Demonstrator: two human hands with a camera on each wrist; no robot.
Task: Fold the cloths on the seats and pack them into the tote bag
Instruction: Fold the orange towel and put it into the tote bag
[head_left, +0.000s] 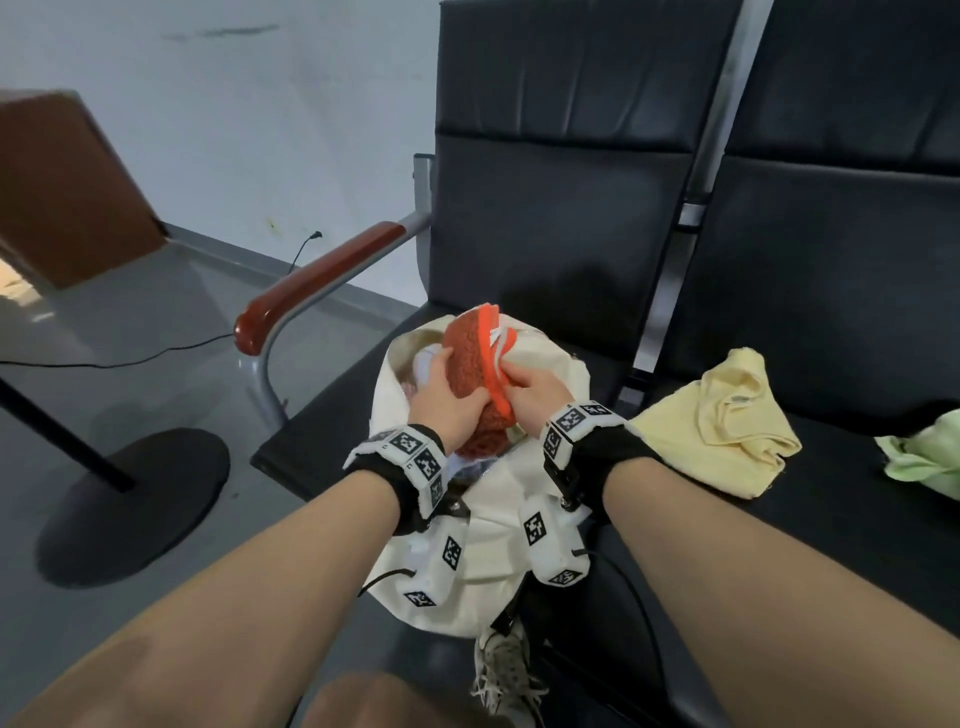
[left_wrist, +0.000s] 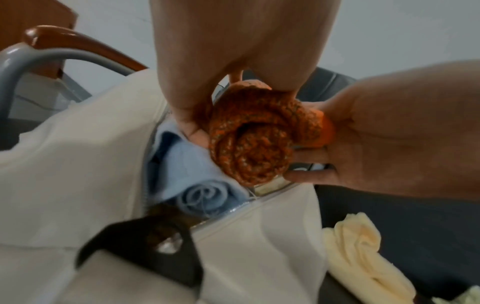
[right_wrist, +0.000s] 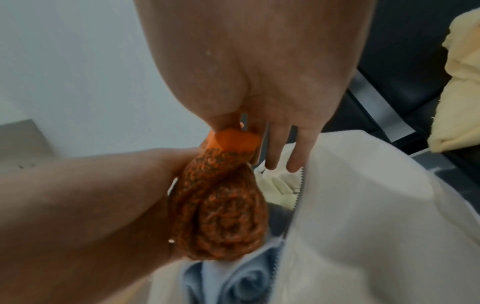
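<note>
Orange cloth (head_left: 470, 358), rolled into a tube, sits at the mouth of the tote bag (head_left: 540, 364). Its long axis runs from the bag's near rim away toward the seat back; the spiral end faces back toward the wrists, plainly seen in the left wrist view (left_wrist: 253, 148). Bright orange hem lies along the roll's right flank.

Left hand (head_left: 449, 400) clasps the roll from its left side, thumb over the top, fingers curled around it. Right hand (head_left: 530, 387) pinches the orange hem on the right side between thumb and forefinger; the other fingers point down into the bag opening, fairly straight.

Inside the bag, under the roll: blue cloth (left_wrist: 200, 195), also rolled, spiral end showing.

Yellow cloth (head_left: 727, 421) lies crumpled on the seat just right of the bag. Green cloth (head_left: 922, 452) lies farther right, well apart from the bag.

No readable writing; only square black-and-white marker tags on both wrist bands (head_left: 415, 449).
</note>
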